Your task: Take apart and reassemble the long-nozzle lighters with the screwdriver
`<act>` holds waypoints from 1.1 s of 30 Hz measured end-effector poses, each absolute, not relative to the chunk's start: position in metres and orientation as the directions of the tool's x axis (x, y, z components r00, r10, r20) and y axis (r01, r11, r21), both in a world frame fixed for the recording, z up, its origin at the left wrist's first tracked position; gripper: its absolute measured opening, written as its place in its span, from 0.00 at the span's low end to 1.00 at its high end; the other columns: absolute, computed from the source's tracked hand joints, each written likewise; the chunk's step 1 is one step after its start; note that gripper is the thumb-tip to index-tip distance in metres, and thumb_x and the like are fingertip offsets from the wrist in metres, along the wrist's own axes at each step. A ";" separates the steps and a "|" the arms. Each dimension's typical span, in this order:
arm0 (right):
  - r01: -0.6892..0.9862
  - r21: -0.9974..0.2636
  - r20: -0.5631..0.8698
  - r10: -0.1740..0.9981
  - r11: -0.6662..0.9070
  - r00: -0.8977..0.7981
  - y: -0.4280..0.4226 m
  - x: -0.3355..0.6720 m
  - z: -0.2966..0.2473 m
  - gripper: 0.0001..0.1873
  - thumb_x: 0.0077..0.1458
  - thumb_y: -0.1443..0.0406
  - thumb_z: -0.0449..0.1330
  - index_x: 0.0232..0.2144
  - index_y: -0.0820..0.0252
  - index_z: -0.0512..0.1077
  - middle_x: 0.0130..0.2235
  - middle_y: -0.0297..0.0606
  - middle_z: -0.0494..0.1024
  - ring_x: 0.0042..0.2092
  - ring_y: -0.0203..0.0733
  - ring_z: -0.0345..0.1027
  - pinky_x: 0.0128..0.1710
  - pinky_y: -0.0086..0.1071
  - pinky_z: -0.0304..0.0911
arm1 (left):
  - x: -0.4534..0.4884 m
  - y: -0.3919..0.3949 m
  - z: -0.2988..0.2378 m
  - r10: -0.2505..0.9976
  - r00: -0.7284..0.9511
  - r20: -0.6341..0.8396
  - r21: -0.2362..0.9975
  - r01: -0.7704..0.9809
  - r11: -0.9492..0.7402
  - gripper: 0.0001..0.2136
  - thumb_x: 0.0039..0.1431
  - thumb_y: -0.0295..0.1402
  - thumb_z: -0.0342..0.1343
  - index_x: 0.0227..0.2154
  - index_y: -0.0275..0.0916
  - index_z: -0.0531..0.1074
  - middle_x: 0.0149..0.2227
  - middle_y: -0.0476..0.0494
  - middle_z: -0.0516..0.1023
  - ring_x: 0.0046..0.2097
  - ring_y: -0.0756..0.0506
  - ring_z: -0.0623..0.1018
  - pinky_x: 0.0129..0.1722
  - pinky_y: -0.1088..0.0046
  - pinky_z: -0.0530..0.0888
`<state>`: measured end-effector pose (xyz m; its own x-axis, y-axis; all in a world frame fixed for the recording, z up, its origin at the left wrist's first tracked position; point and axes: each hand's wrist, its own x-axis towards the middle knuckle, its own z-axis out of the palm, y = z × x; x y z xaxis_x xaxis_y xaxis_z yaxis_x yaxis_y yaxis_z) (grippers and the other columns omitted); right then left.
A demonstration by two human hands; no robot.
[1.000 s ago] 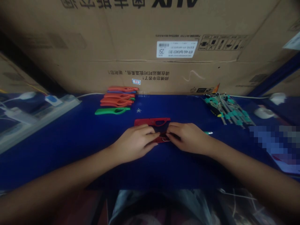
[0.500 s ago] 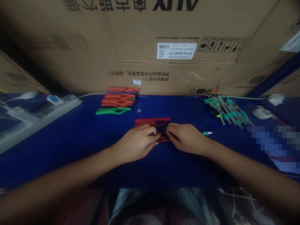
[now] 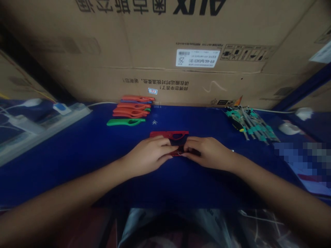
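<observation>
A red plastic handle piece point(image 3: 169, 134) lies on the blue table point(image 3: 77, 148) in the middle. My left hand point(image 3: 150, 155) rests on its left part, fingers curled and pressed down on it. My right hand point(image 3: 207, 153) meets it from the right, fingertips pinched at the piece's lower edge, where a small metal ring or spring point(image 3: 179, 153) shows between the two hands. What the right fingers pinch is mostly hidden.
A stack of orange handle pieces point(image 3: 131, 105) with a green one point(image 3: 125, 122) lies at the back left. A pile of green-handled screwdrivers point(image 3: 249, 122) lies at the back right. A large cardboard box point(image 3: 165, 48) walls the back. A white power strip point(image 3: 38, 120) sits left.
Both hands stayed on the red piece with only small finger shifts. The green-tipped tool seen right of my right hand is now hidden behind the wrist.
</observation>
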<state>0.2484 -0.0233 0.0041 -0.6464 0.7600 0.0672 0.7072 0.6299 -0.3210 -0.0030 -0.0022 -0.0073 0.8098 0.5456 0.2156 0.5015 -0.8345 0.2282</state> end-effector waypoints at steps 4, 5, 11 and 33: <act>0.666 -0.387 0.096 0.747 0.637 -0.658 -0.019 0.255 0.002 0.06 0.65 0.65 0.55 0.40 0.56 0.72 0.40 0.34 0.76 0.37 0.35 0.70 0.36 0.30 0.60 | -0.005 0.000 -0.007 0.545 0.812 0.207 0.248 0.495 -0.833 0.14 0.67 0.33 0.54 0.54 0.44 0.72 0.49 0.45 0.77 0.50 0.43 0.75 0.52 0.62 0.74; 0.658 -0.405 0.104 0.747 0.635 -0.657 -0.018 0.256 0.001 0.06 0.65 0.66 0.54 0.40 0.57 0.71 0.40 0.35 0.76 0.38 0.36 0.70 0.38 0.30 0.61 | -0.005 0.000 -0.006 0.541 0.816 0.203 0.261 0.488 -0.833 0.14 0.67 0.33 0.54 0.54 0.44 0.72 0.50 0.45 0.77 0.51 0.43 0.75 0.53 0.62 0.73; 0.602 -0.514 0.122 0.747 0.611 -0.653 -0.016 0.258 0.003 0.05 0.65 0.68 0.53 0.39 0.58 0.69 0.38 0.36 0.76 0.36 0.36 0.68 0.37 0.30 0.61 | -0.005 0.000 -0.005 0.533 0.826 0.184 0.318 0.463 -0.827 0.10 0.68 0.31 0.53 0.50 0.44 0.72 0.49 0.46 0.77 0.50 0.44 0.74 0.56 0.62 0.70; 0.672 -0.277 0.113 0.718 0.687 -0.687 -0.018 0.254 -0.003 0.07 0.67 0.65 0.53 0.41 0.58 0.71 0.40 0.36 0.76 0.37 0.37 0.71 0.35 0.31 0.61 | -0.005 0.001 -0.009 0.486 0.842 0.232 0.241 0.435 -0.868 0.13 0.70 0.32 0.49 0.53 0.46 0.72 0.51 0.45 0.77 0.53 0.42 0.72 0.55 0.60 0.68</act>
